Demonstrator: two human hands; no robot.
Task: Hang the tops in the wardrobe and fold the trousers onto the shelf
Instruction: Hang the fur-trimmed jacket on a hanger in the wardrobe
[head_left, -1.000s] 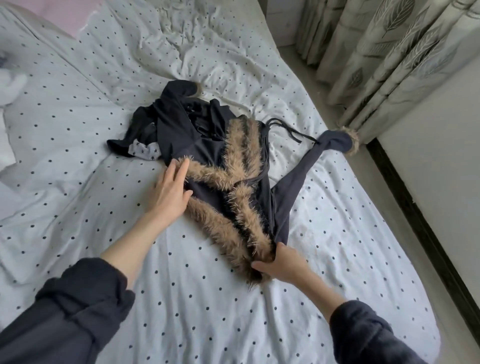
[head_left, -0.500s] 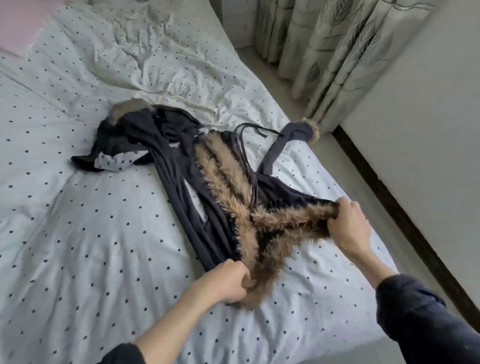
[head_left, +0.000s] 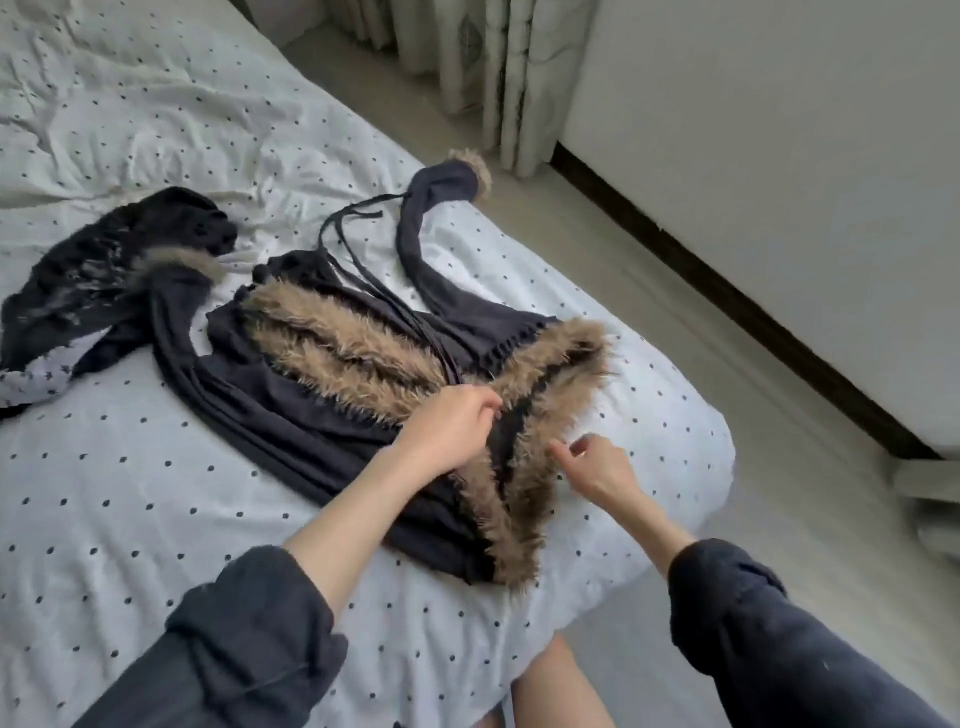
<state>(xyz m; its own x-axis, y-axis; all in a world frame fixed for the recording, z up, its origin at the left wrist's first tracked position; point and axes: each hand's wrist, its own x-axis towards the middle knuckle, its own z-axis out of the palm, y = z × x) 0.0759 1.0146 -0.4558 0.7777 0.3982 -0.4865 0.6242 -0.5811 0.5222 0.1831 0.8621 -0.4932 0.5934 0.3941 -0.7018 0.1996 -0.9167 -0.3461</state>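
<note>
Head view: the left hand (head_left: 447, 426) pinches the top (head_left: 311, 395) at its fur trim; the right hand (head_left: 597, 467), at four o'clock, hangs loose. Soft, floppy; best lifted by the shoulders.

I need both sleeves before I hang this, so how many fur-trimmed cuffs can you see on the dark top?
2. One cuff lies at the bed's far edge near the curtain; the other cuff lies on the left beside the black lace garment.
</note>
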